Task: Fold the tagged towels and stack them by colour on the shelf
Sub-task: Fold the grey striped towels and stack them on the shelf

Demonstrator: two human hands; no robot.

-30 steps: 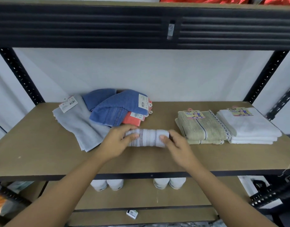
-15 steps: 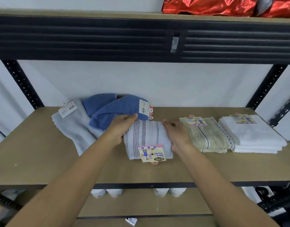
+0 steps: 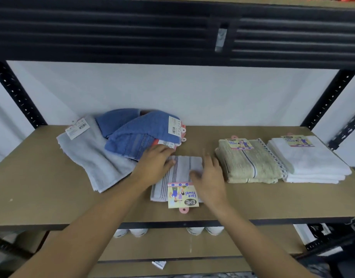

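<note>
Tag (image 3: 182,195) reading "ENE Face Towel", upside down, at near edge of striped towel (image 3: 180,169), towel flat on shelf (image 3: 42,197), long axis near-to-far, left hand (image 3: 152,165) flat on it, right hand (image 3: 208,177) spread on it, blue towels (image 3: 136,133) behind

— What's this person wearing on the arms?
— Bare skin is all that shows. The left forearm (image 3: 88,223) and right forearm (image 3: 252,237) are uncovered as far up as I can see.
— And the hands?
— Left hand (image 3: 154,165) and right hand (image 3: 209,177) are bare too. The right one's fingers look blurred.
</note>
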